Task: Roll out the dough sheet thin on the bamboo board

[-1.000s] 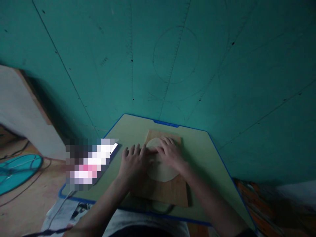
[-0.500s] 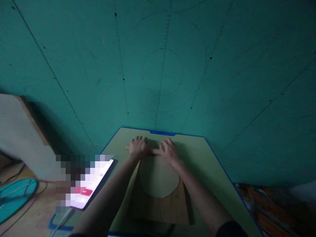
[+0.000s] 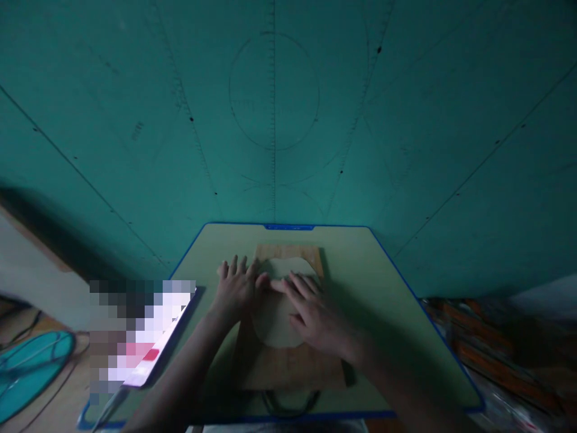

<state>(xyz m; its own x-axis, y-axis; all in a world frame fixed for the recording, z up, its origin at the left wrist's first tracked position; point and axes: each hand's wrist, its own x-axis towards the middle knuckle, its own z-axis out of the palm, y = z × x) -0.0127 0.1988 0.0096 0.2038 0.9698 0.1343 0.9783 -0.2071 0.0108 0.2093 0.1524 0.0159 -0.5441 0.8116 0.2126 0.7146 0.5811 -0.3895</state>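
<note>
We seem to be rolling out dough: our left hand and right hand lie unclenched over the rolling pin, fingers outstretched. The dough spreads beneath and either side of that grip, atop the board; another stroke would want even pressure.

Pale tabletop with a blue rim, spread below the fingers.
Under the fingers of the left hand and right hand lies a wooden board; a dark loop sits nearer the body. Left of the left fingers rests a lit-screen device, its cable trailing nearer still.
</note>
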